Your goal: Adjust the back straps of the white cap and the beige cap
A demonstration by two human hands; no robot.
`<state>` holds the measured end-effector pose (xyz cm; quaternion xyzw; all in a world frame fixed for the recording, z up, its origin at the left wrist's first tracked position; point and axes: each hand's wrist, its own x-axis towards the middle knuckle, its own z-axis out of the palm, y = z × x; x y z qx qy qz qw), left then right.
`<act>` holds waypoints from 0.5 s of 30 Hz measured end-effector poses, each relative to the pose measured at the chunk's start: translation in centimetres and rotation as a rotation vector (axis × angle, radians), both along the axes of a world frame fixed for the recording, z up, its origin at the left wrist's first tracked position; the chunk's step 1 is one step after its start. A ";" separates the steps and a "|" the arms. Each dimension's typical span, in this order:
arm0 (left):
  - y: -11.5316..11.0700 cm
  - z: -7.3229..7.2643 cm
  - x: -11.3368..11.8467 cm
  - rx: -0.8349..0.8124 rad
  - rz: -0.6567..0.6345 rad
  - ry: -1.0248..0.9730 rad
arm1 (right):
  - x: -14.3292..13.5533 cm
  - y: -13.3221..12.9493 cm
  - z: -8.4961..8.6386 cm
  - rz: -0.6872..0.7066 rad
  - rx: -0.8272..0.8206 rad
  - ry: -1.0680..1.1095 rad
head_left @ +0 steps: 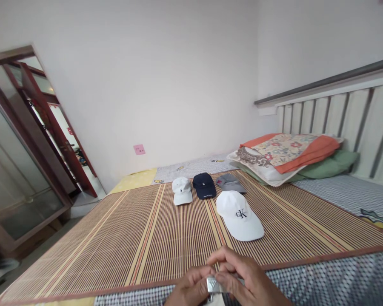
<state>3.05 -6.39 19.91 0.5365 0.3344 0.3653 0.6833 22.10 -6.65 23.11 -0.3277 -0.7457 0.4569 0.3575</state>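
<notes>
Low in the view, my left hand point(193, 287) and my right hand point(242, 276) meet near the mat's front edge. Between their fingers is a small silvery clasp point(213, 284) on a pale strap; both hands pinch it, and the rest of the strap is cut off below. Just beyond lies a white cap with black letters point(239, 214), its brim toward me. Behind it a smaller white cap point(181, 191), a navy cap point(204, 185) and a grey cap point(230, 183) sit in a row on the striped bamboo mat point(115, 242).
Pillows with a floral, orange-edged cover point(287, 148) lie at the back right by the slatted headboard point(332, 114). A checked sheet point(325, 276) shows around the mat. A doorway with a dark red door point(51, 123) is at the left.
</notes>
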 end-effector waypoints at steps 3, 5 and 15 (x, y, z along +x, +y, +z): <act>-0.4 1.5 0.7 0.060 -0.036 0.012 | -0.2 0.0 -0.4 -0.048 0.069 -0.029; -0.7 2.3 1.1 0.090 -0.026 -0.001 | -0.5 0.1 -0.9 -0.109 0.143 -0.079; -0.7 1.6 1.2 0.093 0.041 0.092 | -1.5 1.1 -4.3 -0.321 0.480 0.008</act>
